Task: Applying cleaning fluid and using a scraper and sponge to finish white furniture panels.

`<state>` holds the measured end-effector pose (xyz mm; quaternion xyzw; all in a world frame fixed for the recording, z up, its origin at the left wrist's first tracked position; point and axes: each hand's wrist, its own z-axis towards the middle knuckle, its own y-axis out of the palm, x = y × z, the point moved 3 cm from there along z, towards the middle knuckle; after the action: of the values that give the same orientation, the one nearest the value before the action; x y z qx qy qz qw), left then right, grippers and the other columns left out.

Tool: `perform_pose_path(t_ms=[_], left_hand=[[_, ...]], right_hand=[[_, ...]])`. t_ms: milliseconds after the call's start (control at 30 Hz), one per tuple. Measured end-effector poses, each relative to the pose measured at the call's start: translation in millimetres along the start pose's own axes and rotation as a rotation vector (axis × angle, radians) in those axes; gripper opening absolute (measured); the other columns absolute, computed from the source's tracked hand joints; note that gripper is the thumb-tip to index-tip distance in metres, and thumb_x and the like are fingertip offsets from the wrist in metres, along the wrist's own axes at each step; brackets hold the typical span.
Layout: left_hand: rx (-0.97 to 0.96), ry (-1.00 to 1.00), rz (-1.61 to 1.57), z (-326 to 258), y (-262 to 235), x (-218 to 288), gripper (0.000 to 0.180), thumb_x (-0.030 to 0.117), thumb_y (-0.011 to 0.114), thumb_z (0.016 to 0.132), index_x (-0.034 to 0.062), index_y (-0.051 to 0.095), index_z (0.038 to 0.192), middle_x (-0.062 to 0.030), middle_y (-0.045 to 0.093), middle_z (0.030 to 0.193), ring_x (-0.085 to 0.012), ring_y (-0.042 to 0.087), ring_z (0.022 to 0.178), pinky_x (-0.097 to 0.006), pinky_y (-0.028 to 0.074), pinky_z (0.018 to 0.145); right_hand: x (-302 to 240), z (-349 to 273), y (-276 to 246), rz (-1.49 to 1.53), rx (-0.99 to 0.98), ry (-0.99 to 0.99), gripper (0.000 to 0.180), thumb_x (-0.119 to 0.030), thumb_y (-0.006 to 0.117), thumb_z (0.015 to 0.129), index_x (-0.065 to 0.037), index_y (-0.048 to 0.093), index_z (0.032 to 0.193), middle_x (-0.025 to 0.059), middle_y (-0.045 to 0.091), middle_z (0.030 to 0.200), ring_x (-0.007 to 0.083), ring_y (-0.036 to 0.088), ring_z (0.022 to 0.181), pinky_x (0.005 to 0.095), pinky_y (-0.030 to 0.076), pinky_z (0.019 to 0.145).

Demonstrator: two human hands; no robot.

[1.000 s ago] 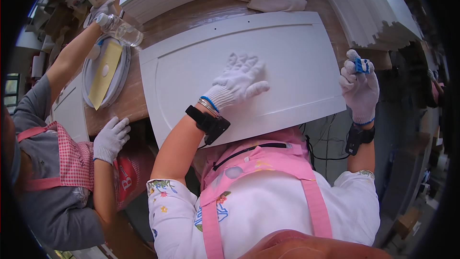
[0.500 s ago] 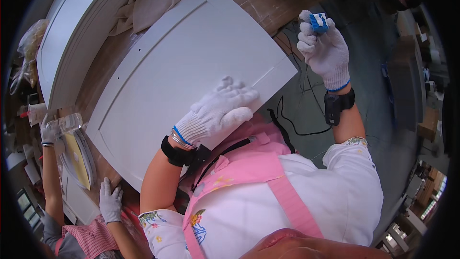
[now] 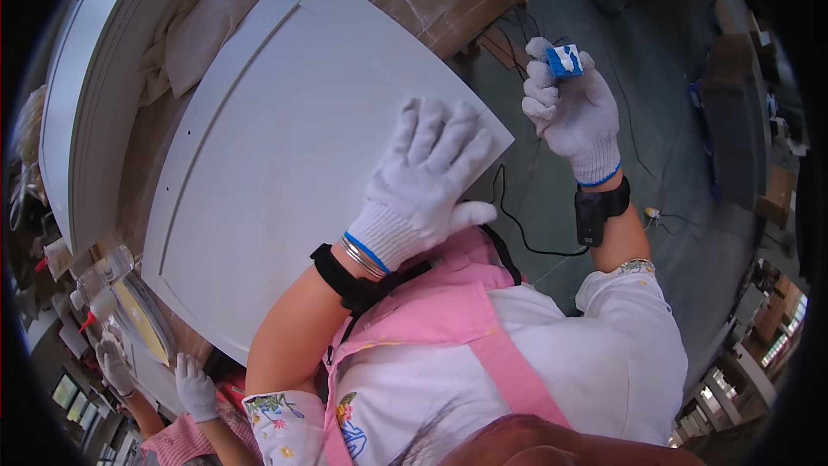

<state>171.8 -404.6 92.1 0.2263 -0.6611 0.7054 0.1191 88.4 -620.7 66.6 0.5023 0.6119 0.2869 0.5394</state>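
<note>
A large white panel (image 3: 276, 155) with a recessed border and small dark holes lies on the wooden table in front of me. On its right part, my left hand (image 3: 423, 168), in a white knit glove, lies palm down with its fingers spread. Past the panel's right corner, my right hand (image 3: 576, 121), gloved alike, is raised over the floor. Its curled fingers and thumb grip a small blue block (image 3: 565, 69) with a white smear on its top face. What the block is made of, I cannot tell.
A crumpled beige cloth (image 3: 211, 30) lies behind the panel. At far left stands a curved white panel (image 3: 82, 112). Near the lower left are a co-worker's gloved hand (image 3: 197, 388) and a red-tipped bottle (image 3: 100, 305). A black cable (image 3: 523, 229) hangs by the panel's right side.
My left hand has slid toward the panel's right corner and its fingers have spread wider. My right hand, still gripping the block, sits slightly lower in view. The co-worker's hands have moved.
</note>
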Motion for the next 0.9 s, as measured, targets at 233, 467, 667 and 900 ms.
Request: perform_pose_path(t_ms=[233, 467, 667, 900], left_hand=[[-0.339, -0.241, -0.561, -19, -32, 9, 0.055, 0.048, 0.062, 0.092, 0.0064, 0.061, 0.128, -0.0169, 0.066, 0.115, -0.0369, 0.063, 0.103, -0.044, 0.051, 0.088], [0.113, -0.357, -0.262, -112, -62, -1, 0.051, 0.026, 0.077, 0.08, 0.0057, 0.062, 0.125, -0.0166, 0.065, 0.12, -0.0395, 0.062, 0.11, -0.045, 0.051, 0.095], [0.132, -0.551, 0.028, -178, -45, 15, 0.058, 0.022, 0.08, 0.072, 0.0041, 0.062, 0.125, -0.0168, 0.061, 0.126, -0.0407, 0.054, 0.123, -0.048, 0.044, 0.105], [0.195, -0.576, 0.162, -219, -18, 18, 0.063, 0.022, 0.08, 0.07, 0.0048, 0.06, 0.126, -0.0163, 0.056, 0.131, -0.0413, 0.049, 0.128, -0.054, 0.036, 0.113]], right_hand=[[8, -8, -9, -0.14, -0.006, 0.051, 0.067, -0.047, 0.063, 0.095, 0.003, 0.049, 0.137, 0.0081, 0.058, 0.098, 0.0148, 0.055, 0.078, 0.0269, 0.046, 0.067], [22, -20, -3, -0.238, 0.058, 0.075, 0.067, -0.045, 0.062, 0.096, 0.004, 0.046, 0.138, 0.0074, 0.056, 0.096, 0.0141, 0.054, 0.079, 0.0273, 0.044, 0.065], [18, -28, 31, -0.667, -0.007, -0.039, 0.043, -0.024, 0.059, 0.101, 0.003, 0.051, 0.134, 0.01, 0.064, 0.109, 0.0197, 0.065, 0.093, 0.0336, 0.054, 0.085], [34, -35, 80, -2.18, -0.322, -0.759, 0.048, 0.001, 0.071, 0.083, -0.005, 0.056, 0.128, 0.017, 0.063, 0.12, 0.0345, 0.063, 0.105, 0.0369, 0.053, 0.092]])
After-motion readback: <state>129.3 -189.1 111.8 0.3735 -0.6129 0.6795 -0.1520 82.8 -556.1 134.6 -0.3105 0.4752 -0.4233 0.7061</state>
